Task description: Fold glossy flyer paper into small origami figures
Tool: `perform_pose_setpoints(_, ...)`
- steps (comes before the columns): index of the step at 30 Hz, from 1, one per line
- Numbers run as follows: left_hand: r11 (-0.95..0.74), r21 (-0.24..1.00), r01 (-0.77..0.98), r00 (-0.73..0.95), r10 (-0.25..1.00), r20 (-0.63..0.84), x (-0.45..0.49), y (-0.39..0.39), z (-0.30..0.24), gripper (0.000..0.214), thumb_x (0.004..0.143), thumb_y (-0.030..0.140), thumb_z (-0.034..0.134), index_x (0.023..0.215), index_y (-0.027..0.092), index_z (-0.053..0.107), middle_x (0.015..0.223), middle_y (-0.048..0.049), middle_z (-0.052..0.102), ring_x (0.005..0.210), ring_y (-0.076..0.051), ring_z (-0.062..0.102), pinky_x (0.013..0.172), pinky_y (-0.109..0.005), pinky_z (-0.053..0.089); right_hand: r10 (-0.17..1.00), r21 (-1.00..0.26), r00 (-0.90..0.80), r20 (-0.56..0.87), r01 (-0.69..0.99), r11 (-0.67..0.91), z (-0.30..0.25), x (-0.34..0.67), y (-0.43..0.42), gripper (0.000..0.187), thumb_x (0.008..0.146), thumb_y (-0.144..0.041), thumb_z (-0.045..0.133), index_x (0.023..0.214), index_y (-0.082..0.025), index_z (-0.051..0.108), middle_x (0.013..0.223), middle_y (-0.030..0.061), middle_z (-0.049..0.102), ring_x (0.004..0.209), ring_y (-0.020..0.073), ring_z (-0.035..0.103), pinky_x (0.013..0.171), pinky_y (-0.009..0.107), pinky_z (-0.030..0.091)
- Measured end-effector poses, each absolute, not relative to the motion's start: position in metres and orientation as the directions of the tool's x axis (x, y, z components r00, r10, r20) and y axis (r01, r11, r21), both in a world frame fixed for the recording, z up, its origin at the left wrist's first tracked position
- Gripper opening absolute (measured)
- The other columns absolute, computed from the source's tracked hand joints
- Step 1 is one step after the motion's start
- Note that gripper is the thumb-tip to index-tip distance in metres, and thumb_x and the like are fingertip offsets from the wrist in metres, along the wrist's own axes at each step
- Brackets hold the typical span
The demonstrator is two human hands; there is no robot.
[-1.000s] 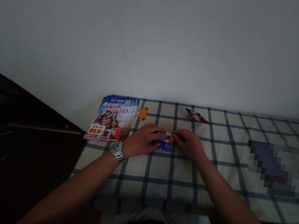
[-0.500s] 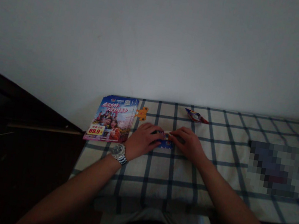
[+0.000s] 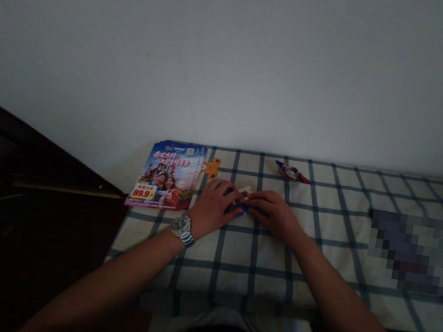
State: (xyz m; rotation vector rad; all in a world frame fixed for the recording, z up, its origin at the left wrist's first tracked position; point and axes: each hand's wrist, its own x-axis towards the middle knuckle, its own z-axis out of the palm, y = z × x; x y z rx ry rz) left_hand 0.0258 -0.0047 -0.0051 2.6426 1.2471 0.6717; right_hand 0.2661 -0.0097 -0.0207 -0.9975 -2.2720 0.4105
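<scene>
Head view: pinching small printed paper [image 3: 242,207] from opposite sides with left hand [image 3: 216,204] and right hand [image 3: 275,212], fingers closed in, likely to steady it; can't tell exact fingertip contact. Working between back and front edges of checked surface [image 3: 326,272], toward left edge. See flyer stack [image 3: 172,175] at back-left corner and folded printed piece [image 3: 291,172] near back edge, probably placed clear of both hands.

On the top flyer [image 3: 178,184] at the left, I read 89.9 in red on a yellow label [image 3: 143,192]; the headline [image 3: 170,158] seems to begin 泰安方特. Print on the paper [image 3: 242,207] in my fingers [image 3: 261,197] is too small to read.
</scene>
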Motion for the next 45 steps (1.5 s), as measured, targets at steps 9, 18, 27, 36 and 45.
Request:
perform_pose_setpoints(9, -0.639, 0.295, 0.71, 0.55, 0.765, 0.334, 0.027, -0.005, -0.006, 0.03, 0.094, 0.042, 0.069, 0.119, 0.026, 0.066, 0.121, -0.0072, 0.059, 0.118, -0.029, 0.052, 0.105, -0.048, 0.044, 0.689, -0.42, -0.574, 0.442, 0.546, 0.725, -0.023, 0.265, -0.009, 0.019, 0.097, -0.023, 0.065, 0.112, -0.024, 0.077, 0.119, 0.0108, 0.073, 0.109, 0.0257, 0.068, 0.094, 0.044, 0.057)
perform_pose_setpoints(18, -0.681, 0.288, 0.673, 0.598, 0.731, 0.329, 0.024, -0.005, -0.005, 0.026, 0.098, 0.04, 0.063, 0.118, 0.024, 0.067, 0.12, -0.0082, 0.059, 0.116, -0.028, 0.052, 0.105, -0.048, 0.044, 0.691, -0.44, -0.588, 0.42, 0.534, 0.722, -0.022, 0.271, -0.007, 0.021, 0.093, -0.026, 0.071, 0.113, -0.026, 0.077, 0.121, 0.0096, 0.072, 0.11, 0.0262, 0.068, 0.097, 0.044, 0.057)
perform_pose_setpoints(27, -0.722, 0.292, 0.627, 0.657, 0.692, 0.301, 0.017, -0.003, -0.002, 0.03, 0.094, 0.047, 0.068, 0.117, 0.026, 0.069, 0.117, -0.0078, 0.06, 0.112, -0.028, 0.052, 0.104, -0.049, 0.043, 0.671, -0.406, -0.63, 0.392, 0.536, 0.74, -0.018, 0.277, -0.006, 0.02, 0.093, -0.026, 0.071, 0.113, -0.023, 0.076, 0.124, 0.0111, 0.072, 0.112, 0.0273, 0.068, 0.098, 0.046, 0.057)
perform_pose_setpoints(36, -0.79, 0.306, 0.53, 0.729, 0.61, 0.311, 0.017, 0.001, -0.007, 0.029, 0.098, 0.04, 0.064, 0.123, 0.026, 0.068, 0.128, -0.0067, 0.063, 0.119, -0.026, 0.054, 0.107, -0.046, 0.044, 0.655, -0.404, -0.64, 0.402, 0.517, 0.754, -0.023, 0.281, -0.004, 0.02, 0.096, -0.026, 0.068, 0.114, -0.023, 0.076, 0.125, 0.0114, 0.072, 0.114, 0.0273, 0.067, 0.099, 0.046, 0.057)
perform_pose_setpoints(45, -0.789, 0.342, 0.511, 0.728, 0.608, 0.315, 0.017, 0.003, -0.011, 0.023, 0.101, 0.04, 0.061, 0.115, 0.025, 0.071, 0.126, -0.0036, 0.067, 0.114, -0.022, 0.06, 0.104, -0.042, 0.047, 0.661, -0.409, -0.635, 0.4, 0.521, 0.749, -0.022, 0.279, -0.006, 0.024, 0.092, -0.026, 0.072, 0.115, -0.025, 0.075, 0.127, 0.0107, 0.07, 0.116, 0.0276, 0.066, 0.099, 0.046, 0.056)
